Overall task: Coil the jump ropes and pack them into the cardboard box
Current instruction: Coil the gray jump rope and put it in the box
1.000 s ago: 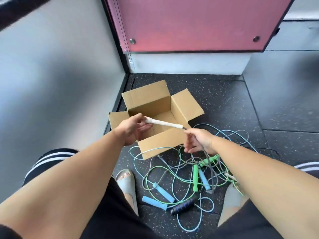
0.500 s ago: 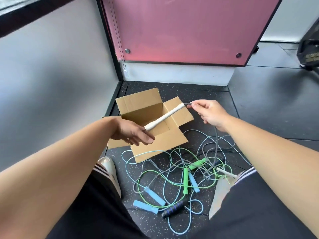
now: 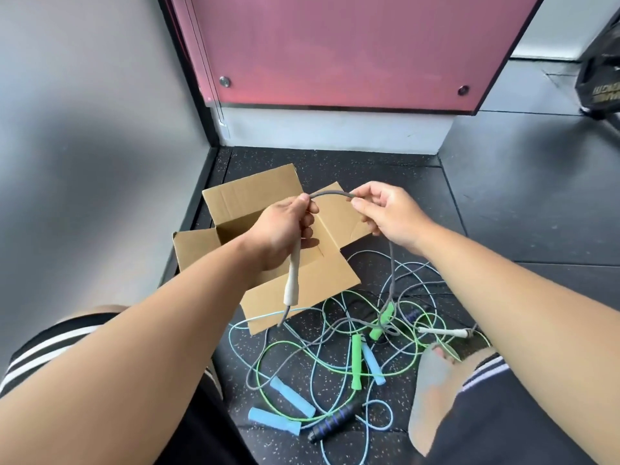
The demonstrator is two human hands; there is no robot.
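Observation:
My left hand [image 3: 287, 229] grips a white rope handle [image 3: 293, 280] that hangs downward, above the open cardboard box [image 3: 302, 283]. A grey rope [image 3: 330, 194] arcs from that fist to my right hand [image 3: 385, 213], which pinches it, then drops to the floor. Below lies a tangle of ropes: green handles [image 3: 356, 360], light blue handles [image 3: 290, 396], a black and blue handle [image 3: 335, 422], and the second white handle [image 3: 443, 331].
The box sits in a corner between a grey wall [image 3: 84, 146] on the left and a pink panel [image 3: 335, 45] behind. My knees and grey shoes [image 3: 432, 397] flank the rope pile. A black object [image 3: 600, 88] stands far right.
My left hand turned the white handle from pointing up-right to hanging downward. My right hand slid along the grey rope, which now arcs between both hands.

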